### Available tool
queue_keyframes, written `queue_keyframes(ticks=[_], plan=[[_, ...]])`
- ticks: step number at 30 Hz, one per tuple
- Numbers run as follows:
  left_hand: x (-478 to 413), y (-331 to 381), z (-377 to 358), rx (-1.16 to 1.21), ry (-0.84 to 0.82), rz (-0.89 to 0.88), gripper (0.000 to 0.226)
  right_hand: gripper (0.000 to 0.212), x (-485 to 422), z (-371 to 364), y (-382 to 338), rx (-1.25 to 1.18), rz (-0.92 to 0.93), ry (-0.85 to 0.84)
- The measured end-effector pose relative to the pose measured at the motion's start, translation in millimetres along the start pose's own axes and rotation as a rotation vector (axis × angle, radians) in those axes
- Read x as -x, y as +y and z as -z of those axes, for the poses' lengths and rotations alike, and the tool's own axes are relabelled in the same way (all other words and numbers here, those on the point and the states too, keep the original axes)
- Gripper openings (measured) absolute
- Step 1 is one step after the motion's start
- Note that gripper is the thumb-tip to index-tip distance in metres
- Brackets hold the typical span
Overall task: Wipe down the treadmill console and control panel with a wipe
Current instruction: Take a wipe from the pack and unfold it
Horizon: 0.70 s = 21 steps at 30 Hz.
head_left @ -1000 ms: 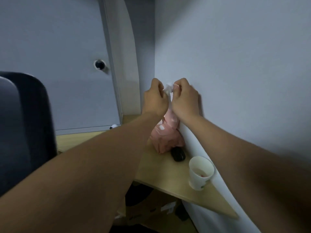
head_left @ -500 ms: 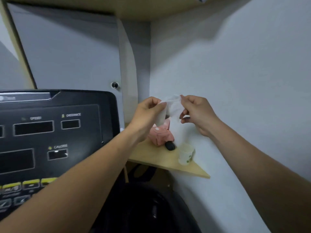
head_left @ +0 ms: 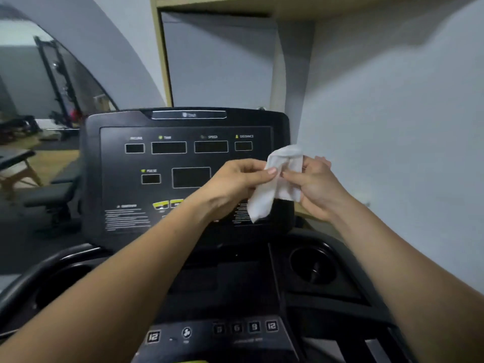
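Observation:
A black treadmill console (head_left: pixel 183 163) stands upright in the middle, with dark display windows labelled time, speed, distance and pulse. Below it lies the control panel (head_left: pixel 235 330) with numbered buttons and a fan button. A white wipe (head_left: pixel 277 184) hangs partly unfolded in front of the console's right edge. My left hand (head_left: pixel 235 182) pinches its left side and my right hand (head_left: pixel 314 184) pinches its right side. The wipe is held in the air; whether it touches the console I cannot tell.
A round cup holder (head_left: pixel 313 265) sits right of the console and another (head_left: pixel 62 281) at the left. A grey wall (head_left: pixel 392 127) runs close along the right. A large mirror (head_left: pixel 39 106) at the left reflects gym equipment and a bench.
The view has swung left from the corner shelf with the pink pack to the treadmill console. Both hands came along with the wipe, which is now more unfolded.

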<state>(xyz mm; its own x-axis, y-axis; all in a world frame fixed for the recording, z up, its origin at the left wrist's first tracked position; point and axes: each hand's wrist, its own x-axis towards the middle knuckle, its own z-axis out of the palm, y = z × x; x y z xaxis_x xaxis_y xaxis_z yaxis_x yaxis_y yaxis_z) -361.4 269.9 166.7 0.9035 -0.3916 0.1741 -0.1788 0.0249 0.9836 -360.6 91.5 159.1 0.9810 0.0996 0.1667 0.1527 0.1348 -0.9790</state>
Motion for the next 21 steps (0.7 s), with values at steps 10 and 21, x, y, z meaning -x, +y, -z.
queue_keyframes(ticks=[10,21], plan=[[141,-15,86,0.199,0.33,0.003,0.021,0.03,77,-141,35,0.346,0.026,0.062],[195,-20,100,-0.214,0.428,-0.088,0.024,0.023,111,-178,47,0.327,0.064,0.08]])
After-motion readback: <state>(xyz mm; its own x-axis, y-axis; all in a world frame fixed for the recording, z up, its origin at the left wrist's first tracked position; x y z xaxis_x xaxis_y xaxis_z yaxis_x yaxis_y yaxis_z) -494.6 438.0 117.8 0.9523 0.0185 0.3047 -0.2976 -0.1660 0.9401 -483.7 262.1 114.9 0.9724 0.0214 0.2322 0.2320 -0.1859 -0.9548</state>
